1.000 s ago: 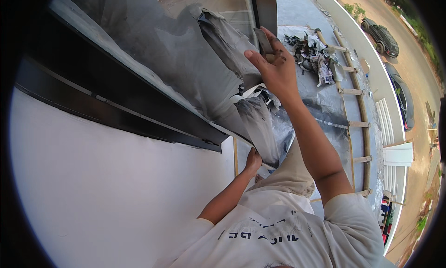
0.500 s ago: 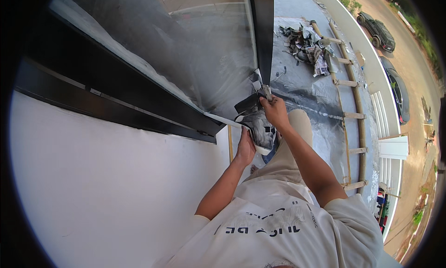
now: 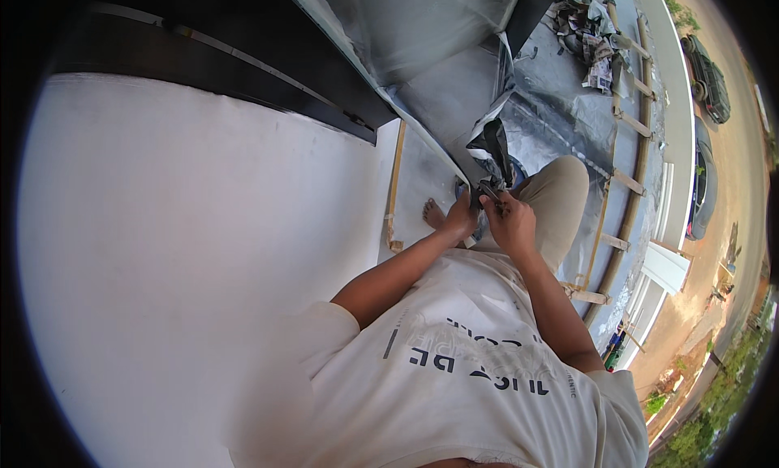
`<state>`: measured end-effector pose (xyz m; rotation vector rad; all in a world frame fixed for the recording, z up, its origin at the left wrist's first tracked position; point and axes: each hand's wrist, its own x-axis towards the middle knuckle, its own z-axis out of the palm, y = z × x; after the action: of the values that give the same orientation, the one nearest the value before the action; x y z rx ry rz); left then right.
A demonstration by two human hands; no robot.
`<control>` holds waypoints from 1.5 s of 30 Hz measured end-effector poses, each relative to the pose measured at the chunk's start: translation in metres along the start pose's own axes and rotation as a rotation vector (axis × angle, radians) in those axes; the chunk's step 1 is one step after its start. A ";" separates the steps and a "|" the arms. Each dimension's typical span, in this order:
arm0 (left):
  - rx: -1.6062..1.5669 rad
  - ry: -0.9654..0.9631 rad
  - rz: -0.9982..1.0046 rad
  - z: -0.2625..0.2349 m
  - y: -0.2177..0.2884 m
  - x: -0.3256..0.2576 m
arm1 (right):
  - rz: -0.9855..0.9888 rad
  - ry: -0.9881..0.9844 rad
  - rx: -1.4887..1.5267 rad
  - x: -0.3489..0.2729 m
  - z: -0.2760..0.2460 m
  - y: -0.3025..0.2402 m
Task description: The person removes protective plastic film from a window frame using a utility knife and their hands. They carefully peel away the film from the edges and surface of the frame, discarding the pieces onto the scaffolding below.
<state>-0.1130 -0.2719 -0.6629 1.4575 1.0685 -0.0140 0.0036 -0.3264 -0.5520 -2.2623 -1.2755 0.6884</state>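
A long pale strip of masking paper (image 3: 428, 140) hangs from the lower edge of a black window frame (image 3: 308, 50) and runs down to my hands. My left hand (image 3: 461, 218) is closed around its bunched end. Close beside it, touching or nearly so, my right hand (image 3: 511, 223) has its fingers bent round a small dark tool (image 3: 490, 192) whose kind I cannot make out. Just beyond both hands dangles crumpled black-and-white masking paper (image 3: 492, 147), still joined to the frame's corner by a twisted strip. Cloudy plastic film (image 3: 406, 30) covers the pane.
A white wall (image 3: 203, 249) fills the left. My bare foot (image 3: 434, 214) and bent knee (image 3: 565, 184) are below my hands. To the right, a wooden ladder (image 3: 637, 127) lies by a low parapet, with a heap of torn paper (image 3: 586, 42) near its far end.
Both hands have come closer to my body and nearer each other. The masking paper has pulled away from the frame's corner into a longer hanging strip. My view has shifted.
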 end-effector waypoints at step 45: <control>-0.687 0.426 0.307 -0.094 0.052 0.062 | 0.552 0.316 1.188 0.256 0.035 0.088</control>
<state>-0.1001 -0.1512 -0.6372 0.9875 1.0275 0.8356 0.1535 -0.1393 -0.6831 -1.5373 0.0421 0.8857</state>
